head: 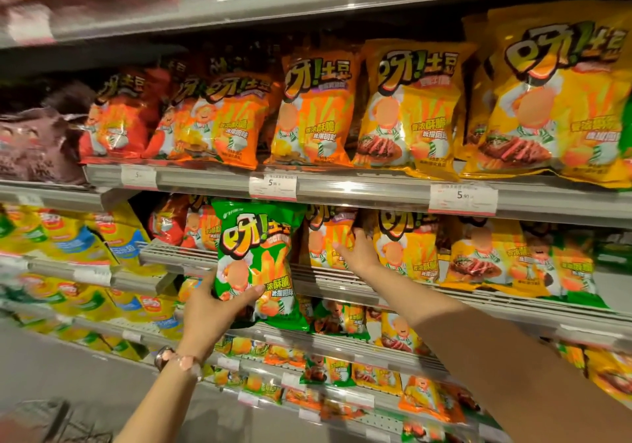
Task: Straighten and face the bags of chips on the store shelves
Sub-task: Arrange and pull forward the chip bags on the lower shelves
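Left hand (213, 306) grips green bag (258, 261) marked 呀!土豆; right hand (357, 249) curls round orange bag (328, 237); price tag (273, 188) reads 5.90.

Shop: price-tagged shelves (376, 193) of chip bags (314, 111)

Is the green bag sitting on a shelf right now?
No, the left hand holds the green bag up in front of the shelves.

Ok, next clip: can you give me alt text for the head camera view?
A person's left hand holds a green chip bag in front of store shelves while the right hand reaches to an orange bag on the middle shelf. Orange and yellow bags fill the shelf above.
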`<state>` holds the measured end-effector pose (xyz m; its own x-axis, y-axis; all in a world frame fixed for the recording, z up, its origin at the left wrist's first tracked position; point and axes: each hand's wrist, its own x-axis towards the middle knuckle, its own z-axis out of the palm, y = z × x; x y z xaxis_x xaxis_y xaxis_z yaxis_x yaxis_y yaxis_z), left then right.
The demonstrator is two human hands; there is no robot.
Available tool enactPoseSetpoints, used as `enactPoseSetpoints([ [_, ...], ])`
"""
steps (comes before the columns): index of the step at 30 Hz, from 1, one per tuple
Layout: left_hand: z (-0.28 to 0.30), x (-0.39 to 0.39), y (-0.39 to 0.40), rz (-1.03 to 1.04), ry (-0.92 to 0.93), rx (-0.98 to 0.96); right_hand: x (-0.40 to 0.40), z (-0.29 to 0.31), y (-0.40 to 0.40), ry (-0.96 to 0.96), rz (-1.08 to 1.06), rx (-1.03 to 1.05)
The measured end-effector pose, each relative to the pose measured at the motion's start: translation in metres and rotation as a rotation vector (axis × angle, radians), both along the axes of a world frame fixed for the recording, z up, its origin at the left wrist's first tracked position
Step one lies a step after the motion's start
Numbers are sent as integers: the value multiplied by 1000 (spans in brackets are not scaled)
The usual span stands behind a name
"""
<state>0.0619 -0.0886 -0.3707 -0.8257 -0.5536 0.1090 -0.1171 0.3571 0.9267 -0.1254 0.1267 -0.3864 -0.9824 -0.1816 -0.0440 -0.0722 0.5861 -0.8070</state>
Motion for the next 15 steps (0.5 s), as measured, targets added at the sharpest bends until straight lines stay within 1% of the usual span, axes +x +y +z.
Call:
enactPoseSetpoints([
  [2,-1,0,4,-20,15,12,-1,3,2,-9,38,66],
  [4,-1,1,11,-58,24,27,5,9,2,18,45,78],
  [5,-2,1,14,-77,20,33,13,12,3,50,23,42],
  [7,-7,2,19,-105,0,58,36,16,4,107,3,-118],
  [9,-12,2,25,-142,-32,90,64,16,6,74,75,-305],
  [10,-14,2,28,-169,-53,100,77,16,8,36,121,-360],
  [12,-19,0,37,-204,-87,105,97,17,13,-23,182,-389],
  [15,-24,-3,54,-254,-98,81,110,19,23,-89,196,-447],
])
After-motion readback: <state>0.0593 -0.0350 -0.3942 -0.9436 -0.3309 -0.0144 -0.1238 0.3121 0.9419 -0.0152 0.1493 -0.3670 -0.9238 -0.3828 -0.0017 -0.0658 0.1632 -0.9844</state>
